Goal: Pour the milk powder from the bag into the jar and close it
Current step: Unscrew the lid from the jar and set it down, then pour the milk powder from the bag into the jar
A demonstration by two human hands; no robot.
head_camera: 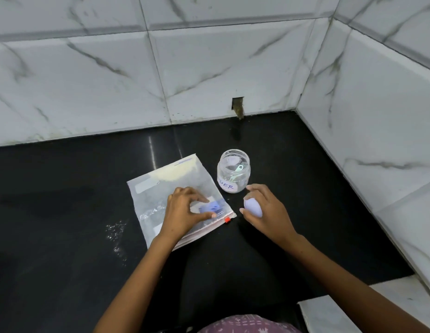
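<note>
1. While the left hand (182, 210) rests on the zip-lock bag (178, 198), its thumb and forefinger are curled toward the bag's near edge; whether they pinch the plastic cannot be told.
2. The right hand (264, 207) grips a pale lilac lid (253, 207), fingers wrapped round it, just above the counter.
3. The clear bag lies flat on the black countertop (65, 212), with pale milk powder (175, 173) gathered at its far end and a red slider (227, 220) at its near right corner.
4. Just right of the bag stands the open glass jar (233, 171), upright, a handwritten label (227, 187) on its front.
5. White specks (115, 230) dot the counter left of the bag.
6. Marble-patterned wall tiles (209, 68) rise behind.
</note>
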